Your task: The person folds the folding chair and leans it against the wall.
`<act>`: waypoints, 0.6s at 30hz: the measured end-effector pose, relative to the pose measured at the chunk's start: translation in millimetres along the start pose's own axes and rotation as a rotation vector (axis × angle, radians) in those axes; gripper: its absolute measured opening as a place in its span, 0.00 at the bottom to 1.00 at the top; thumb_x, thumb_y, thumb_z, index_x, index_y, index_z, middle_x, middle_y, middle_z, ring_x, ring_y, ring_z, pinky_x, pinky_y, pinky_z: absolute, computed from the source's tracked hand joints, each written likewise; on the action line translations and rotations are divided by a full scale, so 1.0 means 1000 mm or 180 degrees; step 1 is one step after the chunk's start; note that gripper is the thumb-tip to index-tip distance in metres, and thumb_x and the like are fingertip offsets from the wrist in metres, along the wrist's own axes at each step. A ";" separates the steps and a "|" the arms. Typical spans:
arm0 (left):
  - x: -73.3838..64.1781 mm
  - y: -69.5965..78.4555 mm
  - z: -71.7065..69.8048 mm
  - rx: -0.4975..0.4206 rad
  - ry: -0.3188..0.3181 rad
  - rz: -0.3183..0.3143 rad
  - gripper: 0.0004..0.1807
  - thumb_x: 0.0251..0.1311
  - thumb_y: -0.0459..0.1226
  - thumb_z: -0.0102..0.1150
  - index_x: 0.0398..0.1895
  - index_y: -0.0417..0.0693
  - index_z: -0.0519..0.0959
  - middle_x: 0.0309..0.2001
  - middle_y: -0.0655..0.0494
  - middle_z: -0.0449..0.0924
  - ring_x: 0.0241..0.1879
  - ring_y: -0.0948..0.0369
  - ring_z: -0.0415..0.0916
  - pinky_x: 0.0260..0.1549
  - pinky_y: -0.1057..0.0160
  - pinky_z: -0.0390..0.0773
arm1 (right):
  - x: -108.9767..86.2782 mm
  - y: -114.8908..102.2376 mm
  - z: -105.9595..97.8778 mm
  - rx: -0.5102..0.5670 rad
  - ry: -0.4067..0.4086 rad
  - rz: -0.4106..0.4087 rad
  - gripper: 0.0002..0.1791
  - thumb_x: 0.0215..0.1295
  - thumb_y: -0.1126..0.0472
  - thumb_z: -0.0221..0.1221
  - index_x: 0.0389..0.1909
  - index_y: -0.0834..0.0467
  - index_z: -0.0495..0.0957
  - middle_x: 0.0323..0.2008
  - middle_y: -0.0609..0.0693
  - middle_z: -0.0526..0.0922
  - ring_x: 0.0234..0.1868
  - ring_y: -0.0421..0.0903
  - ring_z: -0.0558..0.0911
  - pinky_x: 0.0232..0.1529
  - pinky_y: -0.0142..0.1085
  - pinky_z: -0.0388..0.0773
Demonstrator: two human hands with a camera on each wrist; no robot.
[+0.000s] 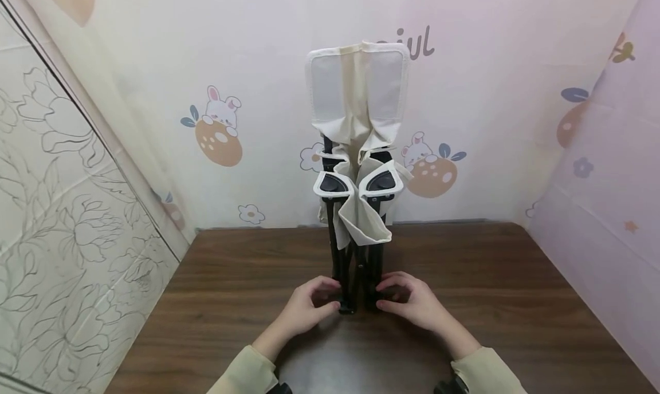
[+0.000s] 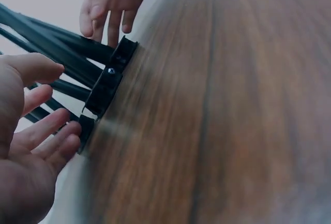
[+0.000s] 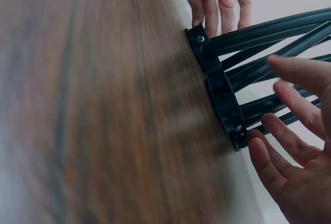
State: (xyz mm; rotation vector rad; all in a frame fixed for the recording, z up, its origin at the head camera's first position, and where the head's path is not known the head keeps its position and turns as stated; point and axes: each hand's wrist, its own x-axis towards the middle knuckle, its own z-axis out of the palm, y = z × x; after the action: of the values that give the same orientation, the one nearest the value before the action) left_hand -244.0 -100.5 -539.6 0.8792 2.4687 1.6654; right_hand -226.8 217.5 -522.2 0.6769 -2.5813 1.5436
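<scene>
A folded camping chair (image 1: 350, 213) with beige fabric and black tube legs stands upright on the wooden table in the head view. My left hand (image 1: 309, 308) is at the foot of its left leg, fingers bent loosely with thumb apart. On the other side, my right hand (image 1: 412, 302) is at the right leg's foot in much the same pose. The left wrist view has the black feet (image 2: 106, 81) on the tabletop, the fingers beside them rather than wrapped round. Likewise, slightly spread fingers (image 3: 282, 157) lie beside the feet in the right wrist view.
The brown wooden table (image 1: 232, 302) reaches back to a wall covering (image 1: 278, 96) printed with rabbits and fruit. At the left hangs a panel (image 1: 67, 239) with flower line drawings. A pale pink covering (image 1: 593, 211) borders the right side.
</scene>
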 end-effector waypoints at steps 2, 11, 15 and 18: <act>0.000 -0.004 -0.001 -0.0145 0.0048 -0.0060 0.17 0.70 0.34 0.72 0.60 0.44 0.84 0.57 0.47 0.89 0.55 0.47 0.87 0.58 0.51 0.85 | 0.000 0.003 0.001 -0.0005 -0.0050 0.0032 0.14 0.65 0.57 0.79 0.49 0.52 0.90 0.63 0.60 0.84 0.51 0.56 0.88 0.47 0.43 0.88; 0.002 -0.014 -0.001 -0.0011 -0.0114 -0.0125 0.17 0.69 0.37 0.74 0.59 0.52 0.85 0.64 0.55 0.86 0.63 0.49 0.83 0.65 0.45 0.80 | -0.001 0.016 0.002 0.0032 -0.0193 0.0121 0.13 0.66 0.56 0.78 0.49 0.51 0.91 0.64 0.62 0.84 0.59 0.59 0.86 0.52 0.42 0.87; 0.002 -0.012 -0.003 0.0288 -0.0238 -0.0098 0.16 0.66 0.40 0.77 0.55 0.59 0.86 0.67 0.63 0.84 0.74 0.51 0.74 0.72 0.41 0.72 | -0.001 0.020 0.002 0.0220 -0.0257 0.0196 0.12 0.68 0.57 0.77 0.50 0.52 0.91 0.64 0.60 0.85 0.63 0.60 0.84 0.55 0.40 0.86; 0.002 -0.013 -0.003 0.0454 -0.0294 0.0017 0.15 0.64 0.40 0.78 0.52 0.59 0.87 0.65 0.63 0.85 0.74 0.52 0.73 0.74 0.43 0.70 | -0.002 0.022 0.002 0.0317 -0.0334 0.0270 0.13 0.68 0.57 0.76 0.50 0.53 0.90 0.64 0.59 0.85 0.65 0.59 0.82 0.57 0.39 0.84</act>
State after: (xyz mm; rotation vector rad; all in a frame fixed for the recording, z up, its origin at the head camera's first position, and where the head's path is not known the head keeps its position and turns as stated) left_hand -252.3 -105.2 -548.9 0.9545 2.5495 1.4296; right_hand -233.2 225.1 -542.2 0.6832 -2.6555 1.7166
